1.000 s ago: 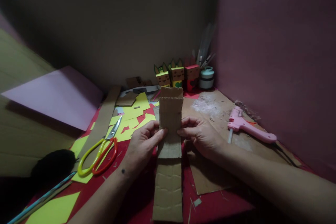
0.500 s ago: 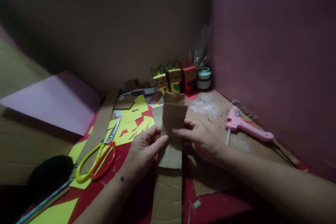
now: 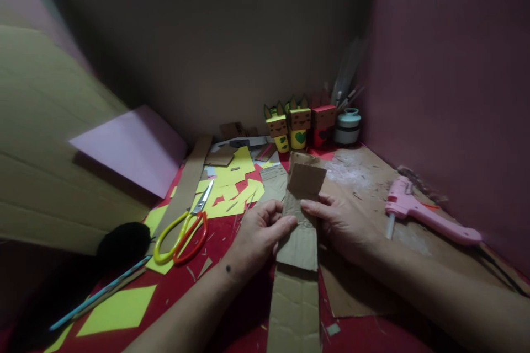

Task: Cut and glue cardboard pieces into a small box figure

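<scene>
The strip (image 3: 298, 245), of brown cardboard, was found held up in front of the person, over the red cover (image 3: 169, 292), between both hands. The left hand (image 3: 265, 231) gripped its left edge, thumb laid on the front face, fingers curled at the side. The right hand (image 3: 343, 226) pinched the right edge slightly higher, thumb on the front, fingers partly hidden behind. The strip's upper end was bent and it leaned to the right. A lower piece (image 3: 295, 309) of cardboard showed directly beneath; whether the two were joined could not be determined.

To the left, the scissors (image 3: 194, 213) lay with their blades pointing away, partly over yellow paper (image 3: 226, 168). A blue stick (image 3: 99, 293) lay nearer the person, its far end beside a black ball (image 3: 124, 245). To the right, the glue gun (image 3: 418, 210) rested on a brown board (image 3: 375, 174). Three figures (image 3: 300, 120) stood at the back, beside a jar (image 3: 348, 124).
</scene>
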A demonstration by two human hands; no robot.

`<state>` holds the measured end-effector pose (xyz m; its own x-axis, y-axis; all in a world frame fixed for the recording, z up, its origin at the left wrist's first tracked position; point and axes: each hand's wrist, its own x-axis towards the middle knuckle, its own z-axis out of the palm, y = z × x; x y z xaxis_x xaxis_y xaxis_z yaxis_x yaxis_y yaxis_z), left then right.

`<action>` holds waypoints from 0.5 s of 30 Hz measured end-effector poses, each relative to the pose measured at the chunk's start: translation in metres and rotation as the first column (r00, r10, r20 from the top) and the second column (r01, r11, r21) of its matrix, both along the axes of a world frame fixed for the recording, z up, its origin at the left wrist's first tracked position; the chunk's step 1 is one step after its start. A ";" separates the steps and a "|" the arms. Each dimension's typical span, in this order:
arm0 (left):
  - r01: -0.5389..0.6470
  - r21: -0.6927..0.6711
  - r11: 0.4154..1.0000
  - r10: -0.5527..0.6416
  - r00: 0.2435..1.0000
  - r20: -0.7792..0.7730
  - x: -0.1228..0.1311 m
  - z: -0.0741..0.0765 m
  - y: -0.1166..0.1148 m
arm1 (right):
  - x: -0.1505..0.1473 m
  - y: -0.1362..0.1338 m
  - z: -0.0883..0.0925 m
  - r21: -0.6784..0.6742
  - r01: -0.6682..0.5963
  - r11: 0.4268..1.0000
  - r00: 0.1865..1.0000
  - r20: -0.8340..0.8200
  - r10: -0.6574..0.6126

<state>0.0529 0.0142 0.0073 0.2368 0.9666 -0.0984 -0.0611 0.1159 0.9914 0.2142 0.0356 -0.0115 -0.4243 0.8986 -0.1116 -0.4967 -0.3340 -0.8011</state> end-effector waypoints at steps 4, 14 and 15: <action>-0.003 -0.009 1.000 0.003 1.000 0.031 0.001 -0.003 0.000 | 0.000 0.000 0.000 -0.005 0.019 1.000 1.000 0.001 -0.019; 0.212 -0.206 0.955 -0.169 0.963 0.209 0.003 -0.007 -0.004 | 0.000 0.002 0.005 -0.024 0.105 0.994 0.994 -0.004 -0.105; 0.203 -0.198 0.959 -0.164 0.967 0.193 0.003 -0.007 -0.005 | 0.000 0.001 0.005 -0.023 0.100 0.995 0.995 -0.004 -0.100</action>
<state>0.0562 0.0093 0.0006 0.4399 0.8653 -0.2404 -0.1871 0.3502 0.9178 0.2143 0.0371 -0.0065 -0.3327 0.9339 -0.1306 -0.5330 -0.3005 -0.7909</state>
